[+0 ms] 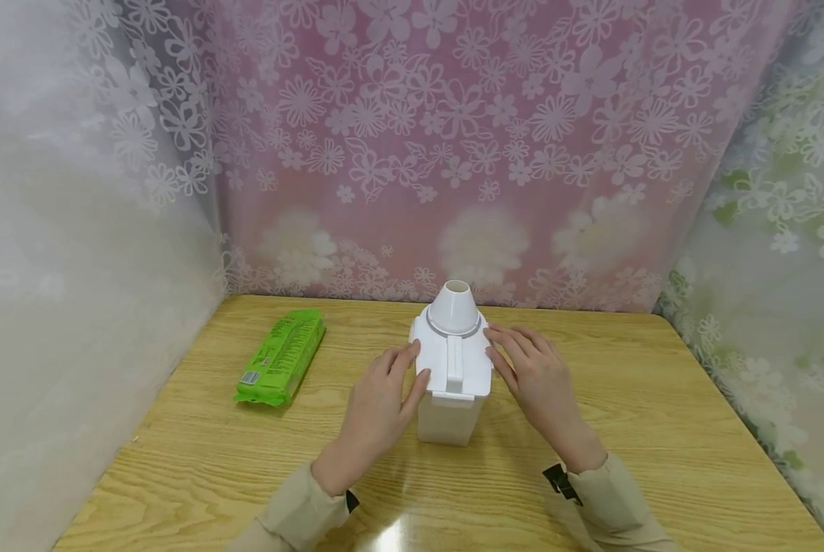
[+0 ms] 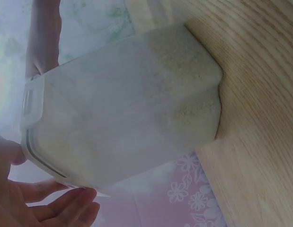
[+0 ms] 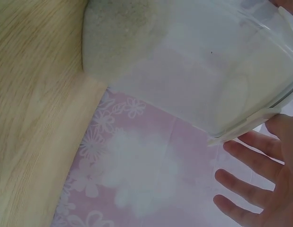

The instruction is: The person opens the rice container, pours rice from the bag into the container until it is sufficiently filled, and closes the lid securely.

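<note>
A clear plastic storage container (image 1: 446, 423) stands upright on the table, with pale, rice-like grains (image 2: 184, 71) in its bottom part. Its white lid (image 1: 470, 372) is on, bearing a cone-shaped top piece (image 1: 455, 308) and a raised bar. At the lid's left edge, my left hand (image 1: 377, 402) rests its thumb and fingertips. My right hand (image 1: 539, 383) touches the opposite edge; in the right wrist view its fingers (image 3: 257, 161) spread out beside a side clip (image 3: 245, 127). A front clip (image 2: 32, 104) lies against the container wall in the left wrist view.
To the left on the wood-grain table (image 1: 198, 460) lies a bright green packet (image 1: 283, 358) with printed text. Flowered curtains (image 1: 412, 153) hang behind the table and along both sides.
</note>
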{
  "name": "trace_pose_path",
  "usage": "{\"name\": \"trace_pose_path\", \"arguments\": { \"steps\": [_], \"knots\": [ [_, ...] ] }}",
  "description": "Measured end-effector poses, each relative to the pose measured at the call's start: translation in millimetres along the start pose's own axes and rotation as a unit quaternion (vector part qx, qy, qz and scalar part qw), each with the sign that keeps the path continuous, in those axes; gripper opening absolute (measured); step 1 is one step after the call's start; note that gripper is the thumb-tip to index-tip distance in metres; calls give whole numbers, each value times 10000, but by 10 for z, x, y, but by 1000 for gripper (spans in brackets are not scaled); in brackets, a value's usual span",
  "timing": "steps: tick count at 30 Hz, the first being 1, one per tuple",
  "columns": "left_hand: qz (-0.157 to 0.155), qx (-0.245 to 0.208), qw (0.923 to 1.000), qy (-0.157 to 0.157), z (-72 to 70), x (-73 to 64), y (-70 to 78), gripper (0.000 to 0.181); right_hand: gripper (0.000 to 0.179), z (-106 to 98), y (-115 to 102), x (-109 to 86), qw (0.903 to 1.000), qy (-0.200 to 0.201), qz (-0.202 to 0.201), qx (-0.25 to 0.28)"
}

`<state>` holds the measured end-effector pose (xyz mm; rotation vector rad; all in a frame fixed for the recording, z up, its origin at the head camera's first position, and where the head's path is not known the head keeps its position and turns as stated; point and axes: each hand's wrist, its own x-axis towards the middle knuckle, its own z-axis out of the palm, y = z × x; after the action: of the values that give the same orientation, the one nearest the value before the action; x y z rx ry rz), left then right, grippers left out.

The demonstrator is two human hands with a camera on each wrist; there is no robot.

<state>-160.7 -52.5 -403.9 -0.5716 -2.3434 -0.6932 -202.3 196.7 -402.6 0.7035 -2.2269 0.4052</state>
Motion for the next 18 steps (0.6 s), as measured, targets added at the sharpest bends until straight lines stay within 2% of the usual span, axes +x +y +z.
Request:
{"name": "trace_pose_path", "arguments": {
  "steps": [5, 9, 14, 18],
  "knots": [
    [-62, -100, 9997, -202, -17, 7, -24, 45, 32, -45, -84, 40, 9999, 71, -95, 100],
    [-184, -249, 9982, -517, -40, 32, -63, 53, 47, -94, -229, 84, 9981, 85, -484, 376],
    [-365, -249, 9967, -675, -47, 64, -126, 52, 61, -71, -388, 95, 9934, -340, -1070, 235],
    [-446, -145, 9965, -697, -62, 81, -161, 44, 62, -8, -424, 55, 9908, -486, -1259, 22]
  ]
}}
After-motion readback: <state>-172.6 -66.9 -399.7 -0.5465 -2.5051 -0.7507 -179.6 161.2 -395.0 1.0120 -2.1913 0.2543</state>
